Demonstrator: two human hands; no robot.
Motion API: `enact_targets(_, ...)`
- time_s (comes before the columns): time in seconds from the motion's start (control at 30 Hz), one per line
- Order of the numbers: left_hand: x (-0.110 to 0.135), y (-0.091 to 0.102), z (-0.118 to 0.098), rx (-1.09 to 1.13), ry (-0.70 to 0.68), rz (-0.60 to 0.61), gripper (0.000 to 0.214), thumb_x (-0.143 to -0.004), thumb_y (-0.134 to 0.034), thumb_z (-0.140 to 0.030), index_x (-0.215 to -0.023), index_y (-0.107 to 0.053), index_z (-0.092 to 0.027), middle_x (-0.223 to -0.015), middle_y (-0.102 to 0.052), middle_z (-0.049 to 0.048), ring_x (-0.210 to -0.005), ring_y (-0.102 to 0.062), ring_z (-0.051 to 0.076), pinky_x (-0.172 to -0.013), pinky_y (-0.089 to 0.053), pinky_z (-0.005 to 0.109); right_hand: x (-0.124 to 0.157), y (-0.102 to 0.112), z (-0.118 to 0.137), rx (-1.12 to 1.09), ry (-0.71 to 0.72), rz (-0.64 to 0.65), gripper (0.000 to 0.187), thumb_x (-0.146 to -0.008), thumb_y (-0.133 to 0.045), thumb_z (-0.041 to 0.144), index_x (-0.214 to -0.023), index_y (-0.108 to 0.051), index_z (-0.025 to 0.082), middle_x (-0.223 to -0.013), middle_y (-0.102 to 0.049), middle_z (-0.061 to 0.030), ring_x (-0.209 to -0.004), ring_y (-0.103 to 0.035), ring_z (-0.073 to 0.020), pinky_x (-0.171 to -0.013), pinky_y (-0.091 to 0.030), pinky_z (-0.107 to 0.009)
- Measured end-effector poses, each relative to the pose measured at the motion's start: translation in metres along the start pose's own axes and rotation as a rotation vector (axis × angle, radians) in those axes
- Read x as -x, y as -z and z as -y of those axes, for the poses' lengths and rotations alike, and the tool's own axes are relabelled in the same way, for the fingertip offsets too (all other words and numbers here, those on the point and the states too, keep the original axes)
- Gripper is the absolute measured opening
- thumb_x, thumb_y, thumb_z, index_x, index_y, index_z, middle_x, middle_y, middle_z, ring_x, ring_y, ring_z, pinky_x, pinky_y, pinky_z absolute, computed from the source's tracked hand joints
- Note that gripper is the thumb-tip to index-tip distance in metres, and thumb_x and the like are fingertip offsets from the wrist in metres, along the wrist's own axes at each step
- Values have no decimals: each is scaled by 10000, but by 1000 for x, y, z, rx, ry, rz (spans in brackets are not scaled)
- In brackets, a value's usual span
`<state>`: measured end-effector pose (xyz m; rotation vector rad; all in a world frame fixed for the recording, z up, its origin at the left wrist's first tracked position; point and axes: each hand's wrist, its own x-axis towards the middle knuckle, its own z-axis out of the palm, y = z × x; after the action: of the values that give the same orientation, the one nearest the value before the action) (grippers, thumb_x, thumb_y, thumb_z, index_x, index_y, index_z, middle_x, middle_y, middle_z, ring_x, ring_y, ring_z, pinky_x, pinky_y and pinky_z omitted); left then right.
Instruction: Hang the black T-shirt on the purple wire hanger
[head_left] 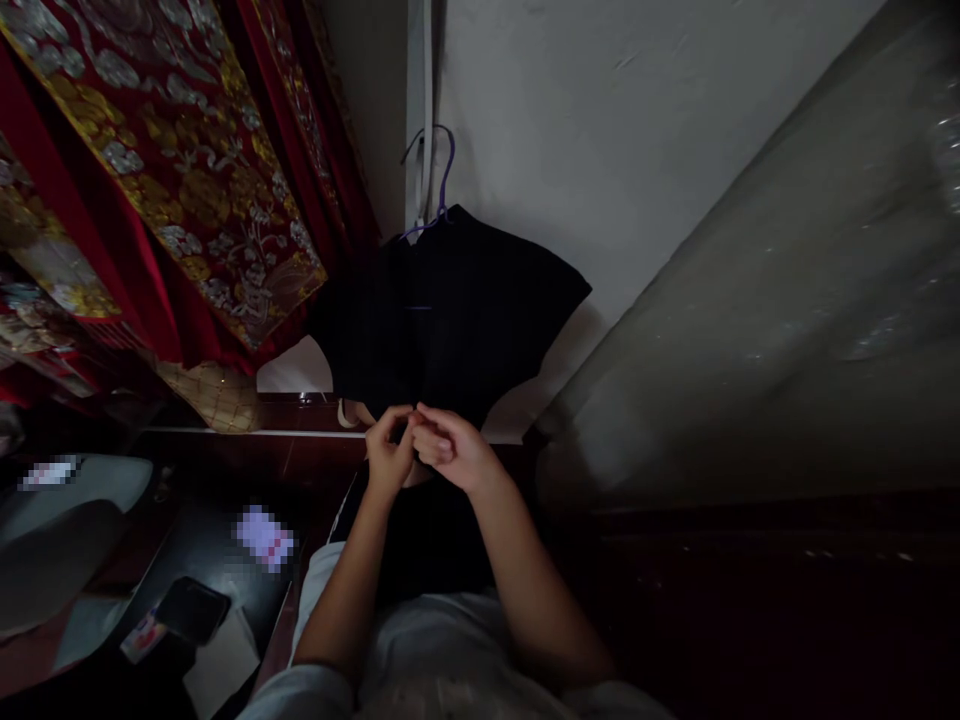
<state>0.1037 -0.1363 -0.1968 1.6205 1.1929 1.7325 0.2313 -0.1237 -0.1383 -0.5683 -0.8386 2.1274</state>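
A black short-sleeved garment (480, 300) hangs by a purple hanger (445, 180) in front of me, with a thin pale line across its chest. Just before its lower part, my left hand (388, 448) is closed, thumb and index finger pinched. My right hand (456, 448) meets it, fingers curled and thumb pressed to the index finger. The fingertips of both hands touch or nearly touch. Anything between them is too small and dark to make out, and I cannot tell whether they grip the garment's cloth.
Red embroidered cloth (202, 190) with gold and silver patterns hangs at the left. Below it, a dark tabletop (202, 530) bears a black phone-like object (193, 610) and a white paper-like piece (223, 665). A pale wall (600, 120) stands behind; a shiny, plastic-like sheet (795, 300) slants down at the right.
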Motion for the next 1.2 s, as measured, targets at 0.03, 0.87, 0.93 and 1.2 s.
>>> enact_targets(0.03, 0, 1, -1, -13, 4, -3, 140, -940, -628, -292, -950, -678, -161, -845, -711, 35, -792, -676, 157, -735, -522, 248, -2, -2, 7, -12, -27, -8, 273, -904, -643, 335, -702, -665, 153, -382, -243, 111, -358, -131, -36, -375, -145, -177)
enact_targets(0.87, -163, 12, -103, -371, -594, 201, 241, -1073, -496, -325, -1217, -639, -195, -1055, -691, 70, -970, -671, 176, -900, -524, 311, -32, -49, 142, 701, 440, -64, 380, -930, -634, 416, -685, -629, 125, -425, -440, 33, -371, -340, -48, -387, -193, -174)
enact_targets(0.93, -178, 12, -116, -451, -614, 277, 184, -1059, -516, -289, -1070, -663, -178, -1000, -699, 59, -950, -671, 175, -894, -516, 303, -31, -48, 144, 711, 498, -83, 357, -924, -628, 376, -671, -632, 124, -422, -430, 34, -373, -342, -47, -389, -189, -173)
enact_targets(1.2, -191, 6, -124, -356, -516, 324, 49, -1004, -595, -202, -981, -630, -177, -990, -637, 46, -992, -645, 204, -952, -489, 346, -41, -46, 146, 675, 668, -148, 357, -908, -644, 346, -614, -614, 146, -450, -466, 26, -388, -378, -43, -408, -233, -177)
